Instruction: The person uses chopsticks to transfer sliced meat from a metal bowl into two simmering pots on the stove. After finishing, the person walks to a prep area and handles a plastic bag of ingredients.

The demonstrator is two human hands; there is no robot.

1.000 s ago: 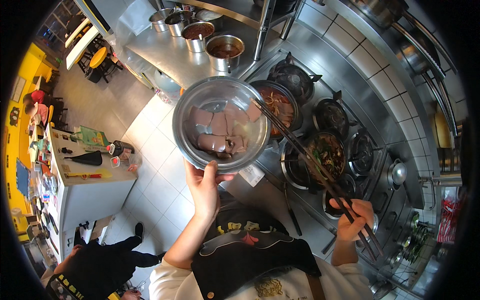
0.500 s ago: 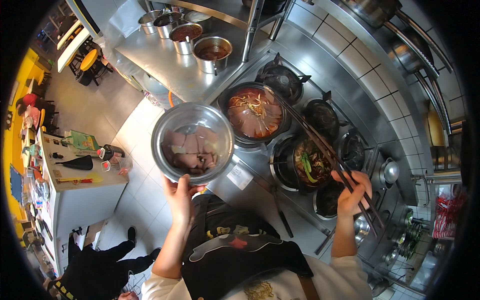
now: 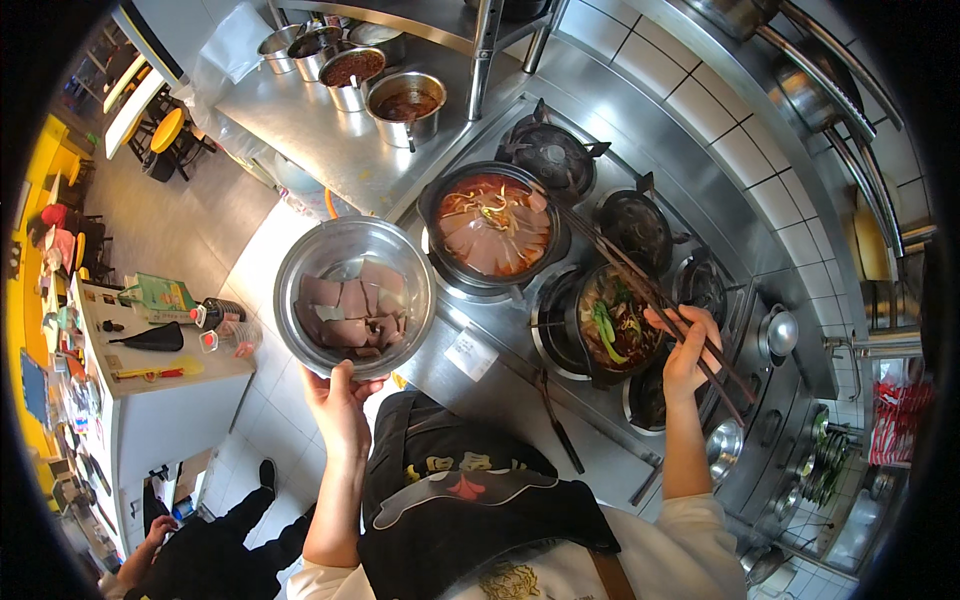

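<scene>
Your left hand [image 3: 338, 408]: fingers clamped on bowl [image 3: 423, 318], near edge. Right hand [image 3: 688, 355]: fingers wrapped round chopsticks [image 3: 642, 281]. Slices [image 3: 355, 298] look soft, slippery, probably tear easily; pinch mid-piece.

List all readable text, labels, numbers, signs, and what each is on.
Black apron: yellow lettering, partly creased; not transcribed here.
White paper slip: print too small to read.
Green package: print too blurred.
Red-and-white packets: any print too small.
</scene>
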